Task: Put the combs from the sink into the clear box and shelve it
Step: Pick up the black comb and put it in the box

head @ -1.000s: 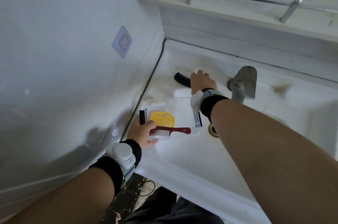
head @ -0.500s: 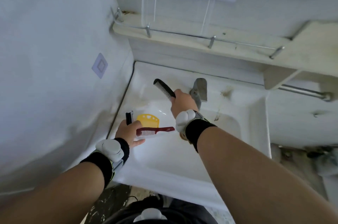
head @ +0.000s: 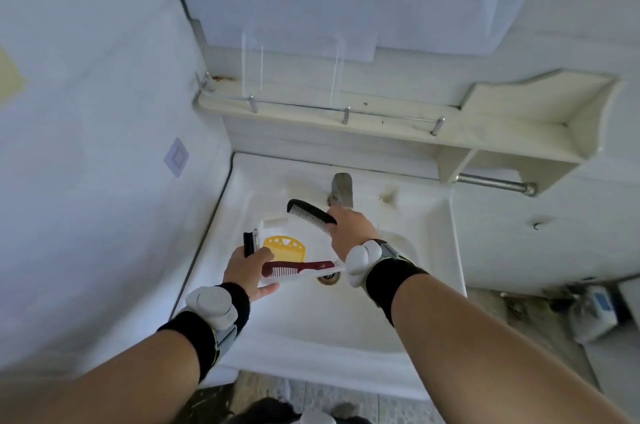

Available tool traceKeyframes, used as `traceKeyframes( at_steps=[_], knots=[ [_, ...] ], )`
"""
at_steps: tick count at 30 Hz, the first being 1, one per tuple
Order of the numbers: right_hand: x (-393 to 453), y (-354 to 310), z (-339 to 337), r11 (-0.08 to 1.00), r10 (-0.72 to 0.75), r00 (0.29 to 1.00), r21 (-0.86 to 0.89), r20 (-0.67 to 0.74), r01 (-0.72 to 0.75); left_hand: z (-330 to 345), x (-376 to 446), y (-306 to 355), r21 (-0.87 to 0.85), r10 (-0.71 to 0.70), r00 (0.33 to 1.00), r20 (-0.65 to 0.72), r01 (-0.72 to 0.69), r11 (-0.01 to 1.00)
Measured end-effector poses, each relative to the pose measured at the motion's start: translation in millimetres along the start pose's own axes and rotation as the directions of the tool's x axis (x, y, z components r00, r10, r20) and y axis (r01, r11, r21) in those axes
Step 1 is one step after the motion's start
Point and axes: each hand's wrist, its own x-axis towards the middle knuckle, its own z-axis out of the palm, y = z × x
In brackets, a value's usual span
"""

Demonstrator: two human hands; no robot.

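The right hand [head: 349,233] had lifted the black comb [head: 310,214] off the sink [head: 408,212], gripping it. It jutted toward ten o'clock above the box [head: 273,223], which the left hand [head: 247,269] clasped.

Pale walls [head: 86,77], railed cream shelf [head: 398,127].

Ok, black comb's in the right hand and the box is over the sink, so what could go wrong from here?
1. The left hand holds the clear box by one end only, over the sink; if it tips, the red comb and yellow comb could slide out towards the drain.
2. The right hand grips the black comb by one end, close to the faucet; a knock could drop it.
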Motion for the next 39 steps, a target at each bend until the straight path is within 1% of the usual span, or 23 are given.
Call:
traceKeyframes(
  at_steps=[5,9,13,20,26,30,39],
  knots=[
    [-22,4,-12,0.997,-0.052,0.998,-0.055,0.021,0.053,10,-17,-6,0.009,0.033,0.999,0.020,-0.033,0.999],
    [-37,10,-17,0.986,-0.064,0.997,-0.154,0.039,0.070,19,-31,-11,0.019,0.056,0.998,0.032,-0.056,0.998],
    [-50,14,-21,0.974,-0.065,0.996,-0.211,0.069,0.078,32,-46,-12,0.031,0.080,0.993,0.081,-0.083,0.996],
    [-59,15,-33,0.978,0.028,0.998,-0.206,0.060,-0.015,47,-67,-8,0.079,0.123,0.977,0.172,-0.138,0.987],
    [-68,19,-40,0.977,0.090,0.996,-0.195,0.028,-0.083,57,-84,-8,0.102,0.159,0.972,0.171,-0.178,0.979],
    [-73,20,-38,0.975,0.094,0.995,-0.201,-0.014,-0.095,63,-91,-7,0.080,0.148,0.971,0.188,-0.166,0.983],
    [-72,21,-52,0.980,0.151,0.986,-0.119,-0.063,-0.158,71,-99,-2,0.028,0.142,0.967,0.211,-0.151,0.988]
  ],
)
